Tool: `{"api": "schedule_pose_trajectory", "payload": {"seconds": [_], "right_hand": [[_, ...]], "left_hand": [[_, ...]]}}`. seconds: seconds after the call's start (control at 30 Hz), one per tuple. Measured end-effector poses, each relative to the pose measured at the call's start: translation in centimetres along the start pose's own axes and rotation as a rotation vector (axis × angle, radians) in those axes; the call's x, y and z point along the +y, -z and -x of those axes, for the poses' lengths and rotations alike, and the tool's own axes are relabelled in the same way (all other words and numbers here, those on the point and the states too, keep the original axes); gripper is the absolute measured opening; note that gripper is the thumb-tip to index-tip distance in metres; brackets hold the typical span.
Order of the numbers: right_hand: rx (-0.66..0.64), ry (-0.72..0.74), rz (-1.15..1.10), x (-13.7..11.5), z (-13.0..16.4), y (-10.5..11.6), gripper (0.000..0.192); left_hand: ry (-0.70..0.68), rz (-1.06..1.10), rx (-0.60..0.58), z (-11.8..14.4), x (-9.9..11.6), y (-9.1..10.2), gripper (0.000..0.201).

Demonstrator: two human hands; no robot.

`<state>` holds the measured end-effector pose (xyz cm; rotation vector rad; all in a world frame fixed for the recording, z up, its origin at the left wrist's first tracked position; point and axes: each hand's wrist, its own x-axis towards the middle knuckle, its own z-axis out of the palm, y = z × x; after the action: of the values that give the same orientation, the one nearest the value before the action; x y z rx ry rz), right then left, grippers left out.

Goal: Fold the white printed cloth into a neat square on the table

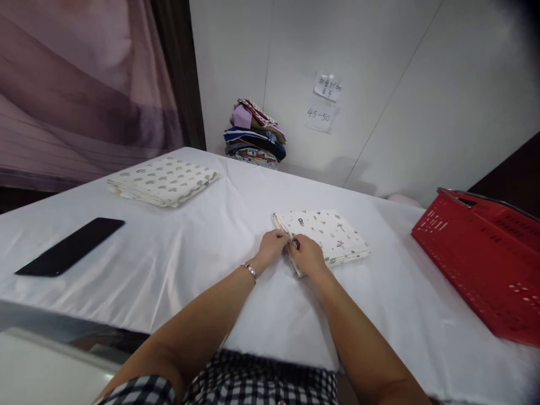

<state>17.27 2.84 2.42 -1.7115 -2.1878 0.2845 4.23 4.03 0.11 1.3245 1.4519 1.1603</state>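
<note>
Bare hands (291, 251) pinching soft folded cloth (327, 233)

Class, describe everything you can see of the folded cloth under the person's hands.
The folded cloth is white, soft-looking fabric printed with small dark and tan motifs, folded into a flat, layered square. It lies on the white-covered table, left of the red basket. The left hand and right hand pinch its near-left edge.

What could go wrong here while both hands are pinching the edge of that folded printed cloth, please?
1. The left hand and right hand grip only the near edge of the folded cloth, so its layers might slide apart.
2. The white table cover looks glossy; the cloth may skid toward the red basket.
</note>
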Motion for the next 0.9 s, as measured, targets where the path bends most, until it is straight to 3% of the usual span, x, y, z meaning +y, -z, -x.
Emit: {"api": "schedule_pose_trajectory", "payload": {"seconds": [0.23, 0.4, 0.5, 0.73, 0.9], "right_hand": [[0.034, -0.083, -0.234, 1.4, -0.7, -0.3, 0.018], [0.085, -0.074, -0.287, 1.7, -0.8, -0.6, 0.018], [0.094, -0.062, -0.267, 1.7, -0.8, -0.7, 0.018], [0.106, -0.003, -0.108, 1.0, -0.3, -0.1, 0.018], [0.029, 0.019, 0.066, 0.0, 0.2, 0.1, 0.017]], "left_hand": [[0.051, -0.104, 0.072, -0.5, -0.3, 0.8, 0.016], [0.031, -0.326, -0.026, -0.5, 0.1, 0.6, 0.025], [0.022, -0.353, -0.061, -0.4, 0.2, 0.3, 0.027], [0.115, -0.076, -0.083, -0.6, 0.0, 0.3, 0.023], [0.159, 0.146, -0.149, -0.1, 0.7, 0.1, 0.021]]}}
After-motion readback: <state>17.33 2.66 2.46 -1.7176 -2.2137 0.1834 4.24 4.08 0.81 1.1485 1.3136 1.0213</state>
